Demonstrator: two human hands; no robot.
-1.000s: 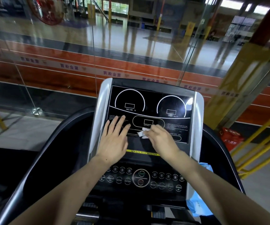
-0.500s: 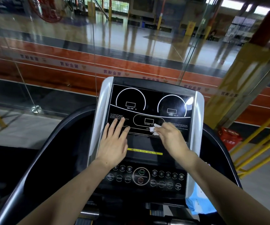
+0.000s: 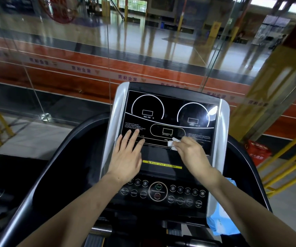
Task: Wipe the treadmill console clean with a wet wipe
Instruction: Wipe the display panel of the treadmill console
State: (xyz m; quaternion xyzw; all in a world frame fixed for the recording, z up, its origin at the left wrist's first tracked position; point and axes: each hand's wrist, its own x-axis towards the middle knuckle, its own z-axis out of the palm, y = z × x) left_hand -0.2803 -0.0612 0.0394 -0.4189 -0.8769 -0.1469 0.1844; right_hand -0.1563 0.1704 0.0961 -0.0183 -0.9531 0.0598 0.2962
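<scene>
Two hands on the treadmill console [image 3: 168, 111]. Right hand [image 3: 191, 152] with fingers curled, pinching a small crumpled white wet wipe [image 3: 172, 143] and pressing it onto the black display panel, near the panel's lower edge, just below and right of the DISTANCE window [image 3: 167, 131]. Wipe mostly hidden under the fingers; only a bunched end showing at the fingertips. Left hand [image 3: 126, 157] flat, fingers straight and spread, holding nothing, fingertips resting on the panel's lower left part beneath the small printed text, palm over the ledge below. Hands apart, with bare panel between them. Yellow strip [image 3: 162, 164] reading ALWAYS STAY HEALTHY just below, between the two wrists. Round START button [image 3: 158, 187] and rows of round keys along the console's lower section, partly covered by the left forearm. Blue wipe packet [image 3: 220, 221] at the console's lower right corner, behind the right forearm. Silver side rails framing the panel. Glass wall [image 3: 90, 56] beyond the console's top edge. Red bag [image 3: 258, 151] on the floor off the right side.
</scene>
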